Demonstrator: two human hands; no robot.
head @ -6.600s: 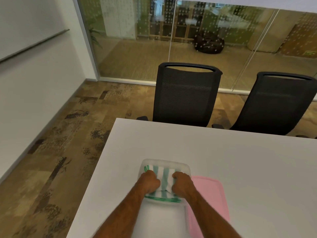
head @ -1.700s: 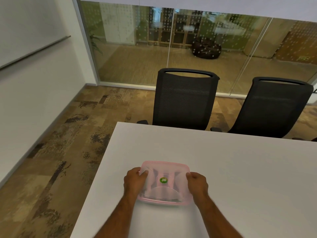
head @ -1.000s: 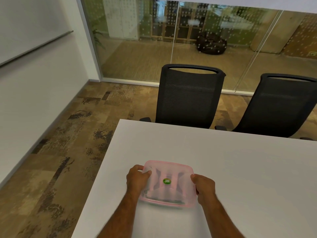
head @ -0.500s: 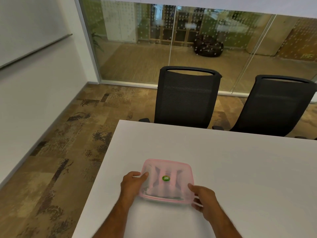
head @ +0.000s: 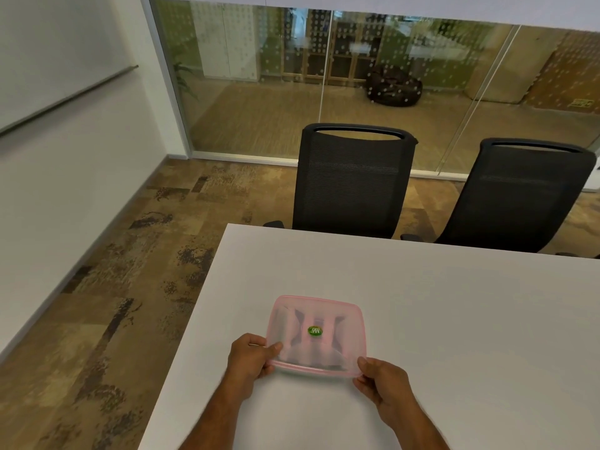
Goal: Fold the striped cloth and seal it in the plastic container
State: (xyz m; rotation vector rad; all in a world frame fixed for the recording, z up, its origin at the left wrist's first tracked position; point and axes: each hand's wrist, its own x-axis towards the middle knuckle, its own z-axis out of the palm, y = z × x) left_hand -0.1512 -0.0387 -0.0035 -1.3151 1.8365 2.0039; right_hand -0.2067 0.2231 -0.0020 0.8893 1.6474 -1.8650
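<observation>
The plastic container (head: 350, 332) sits on the white table (head: 454, 319) near its front left part. A translucent pink lid (head: 285, 319) with a round green sticker (head: 315, 331) covers it. The striped cloth (head: 308, 355) shows only as a dim folded shape through the lid. My left hand (head: 251, 357) pinches the lid's near left corner, thumb on top. My right hand (head: 380, 380) grips the near right corner the same way.
Two black mesh office chairs (head: 352, 180) (head: 526, 196) stand at the table's far edge. The table's left edge (head: 194, 313) drops to a patterned brown floor. A glass wall (head: 324, 76) runs behind the chairs.
Earlier my hands pressed the cloth into the open container with the lid beside it. The lid then went on top. My hands slid from the container's sides down to its two near corners.
</observation>
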